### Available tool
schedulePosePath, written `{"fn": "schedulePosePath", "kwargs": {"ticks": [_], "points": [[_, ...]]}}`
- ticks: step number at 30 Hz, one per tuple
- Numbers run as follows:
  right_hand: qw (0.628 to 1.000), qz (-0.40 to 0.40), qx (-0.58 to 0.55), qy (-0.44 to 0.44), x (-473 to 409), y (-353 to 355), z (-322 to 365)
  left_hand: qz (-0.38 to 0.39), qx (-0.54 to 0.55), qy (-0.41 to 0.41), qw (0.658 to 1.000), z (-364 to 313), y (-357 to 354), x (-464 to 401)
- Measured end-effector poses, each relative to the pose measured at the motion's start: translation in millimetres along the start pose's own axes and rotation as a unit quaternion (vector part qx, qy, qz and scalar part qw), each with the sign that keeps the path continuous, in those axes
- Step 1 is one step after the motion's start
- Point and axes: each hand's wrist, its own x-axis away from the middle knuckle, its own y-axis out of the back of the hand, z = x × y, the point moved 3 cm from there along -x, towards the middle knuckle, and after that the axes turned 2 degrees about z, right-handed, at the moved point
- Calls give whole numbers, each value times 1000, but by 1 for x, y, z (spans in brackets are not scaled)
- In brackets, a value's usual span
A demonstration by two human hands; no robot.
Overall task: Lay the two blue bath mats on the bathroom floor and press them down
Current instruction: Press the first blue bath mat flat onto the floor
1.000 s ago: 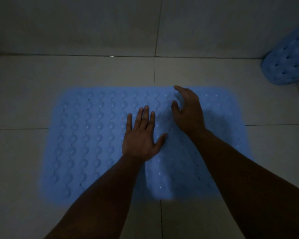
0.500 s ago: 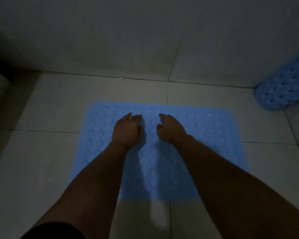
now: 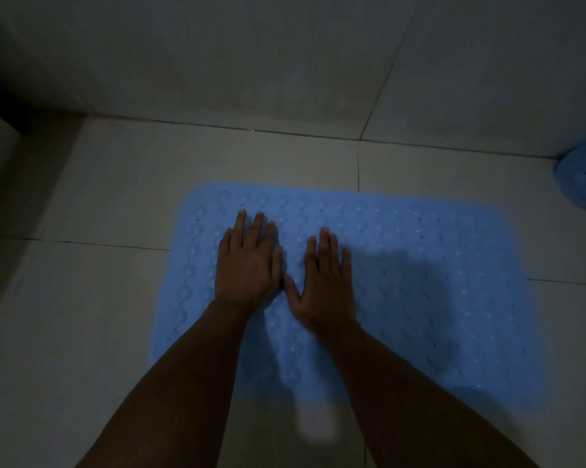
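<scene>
I see my left hand [image 3: 247,265] and right hand [image 3: 325,282] flat, fingers straight toward twelve o'clock, pressing the mat [image 3: 420,265]; second mat [image 3: 582,179] sits at two o'clock.

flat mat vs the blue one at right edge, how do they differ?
The flat mat lies spread on the floor tiles; the second mat sits rolled or bunched near the wall. The left hand and right hand lie flat on the first; nothing touches the second. The first shows whole, the second is cut off by the frame. Both are blue and bumpy.
</scene>
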Motion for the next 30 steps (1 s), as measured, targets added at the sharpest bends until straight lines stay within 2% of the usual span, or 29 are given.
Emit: {"fn": "schedulePosePath", "kwargs": {"ticks": [10, 14, 17, 18, 22, 25, 28, 30], "points": [[999, 42, -10, -19, -6, 0, -4, 9, 10, 11, 1000, 4, -5, 1], [990, 120, -67, -29, -14, 13, 1, 18, -9, 6, 1000, 16, 2, 12], [959, 214, -170, -71, -46, 51, -13, 42, -13, 11, 999, 13, 12, 18], [955, 210, -192, -81, -55, 65, -23, 45, -6, 4, 999, 7, 13, 19], [957, 98, -244, -126, -64, 96, -53, 103, 21, -40, 994, -24, -1, 20], [945, 57, -299, -116, -58, 95, -52, 125, -9, -66, 990, -38, -19, 18], [943, -8, -320, -92, -51, 84, -53, 90, -33, -67, 993, -46, -35, 19], [940, -23, -332, -73, -46, 71, -53, 67, -48, -63, 995, -46, -42, 21]]}}
